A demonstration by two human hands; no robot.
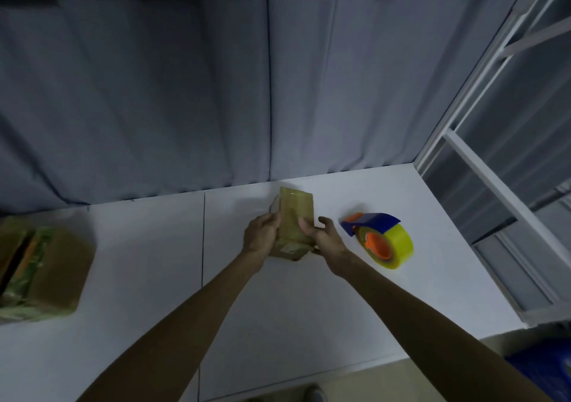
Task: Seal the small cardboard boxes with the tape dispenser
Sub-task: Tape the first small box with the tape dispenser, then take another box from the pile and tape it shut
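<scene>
The tape dispenser (378, 239) was blue with an orange hub and yellow tape; the small box (295, 216) tan; the table (154, 278) white; the curtain (139, 92) grey.

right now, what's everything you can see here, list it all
box: one, brown, taped, held over the table's middle
tape dispenser: one, blue and orange with a yellow roll, on the table right of the box
bundle: one, brown with green and orange, table's left edge
table: one, white
curtain: grey, behind the table
frame: one, white, right of the table
blue item: one, lower right below the table; cannot tell what
left hand: grips the box's left side
right hand: grips the box's right side
</scene>
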